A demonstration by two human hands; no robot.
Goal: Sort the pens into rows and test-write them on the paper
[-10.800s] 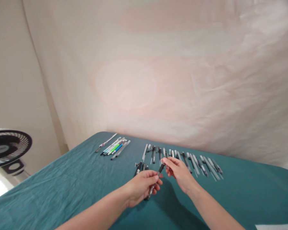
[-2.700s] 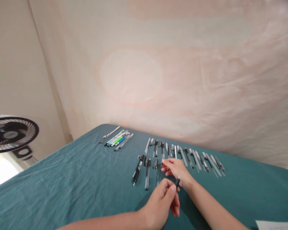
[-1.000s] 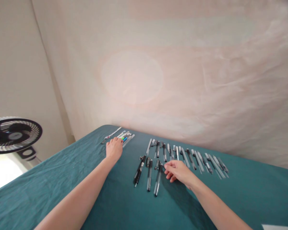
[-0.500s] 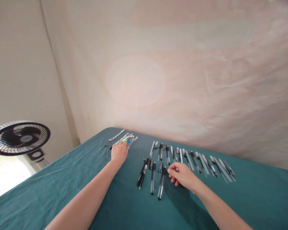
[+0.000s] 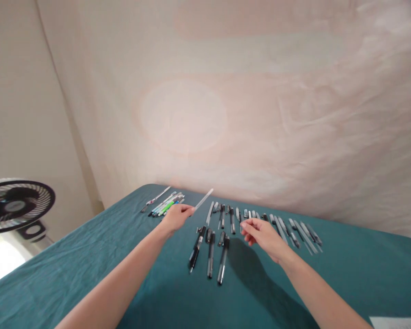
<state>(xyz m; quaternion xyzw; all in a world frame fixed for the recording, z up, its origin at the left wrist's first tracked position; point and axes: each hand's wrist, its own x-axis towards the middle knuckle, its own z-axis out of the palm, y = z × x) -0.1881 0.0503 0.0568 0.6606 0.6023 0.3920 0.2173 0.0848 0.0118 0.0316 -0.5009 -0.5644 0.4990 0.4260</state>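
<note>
My left hand (image 5: 178, 216) pinches a slim, clear whitish pen (image 5: 204, 199) and holds it up above the cloth, its tip end pointing away to the right. Just left of that hand lies a loose bundle of pens (image 5: 166, 204), with white, green and blue bodies. My right hand (image 5: 262, 235) hovers near the long row of pens, fingers loosely curved and slightly apart, with nothing visible in them. It covers part of the row. Closer to me, a black pen (image 5: 197, 251) and two clear pens with dark parts (image 5: 210, 256) (image 5: 223, 261) lie with their caps beside them.
A long row of clear and black pens (image 5: 304, 235) with caps runs across the green cloth (image 5: 363, 274). A pale curtain (image 5: 260, 114) hangs behind the table. A black fan (image 5: 18, 205) stands at the left, and a white sheet (image 5: 397, 322) shows at bottom right.
My left hand has lifted a clear pen from the bundle and moved right with it. My right hand has risen slightly. The view has turned a little to the right.
</note>
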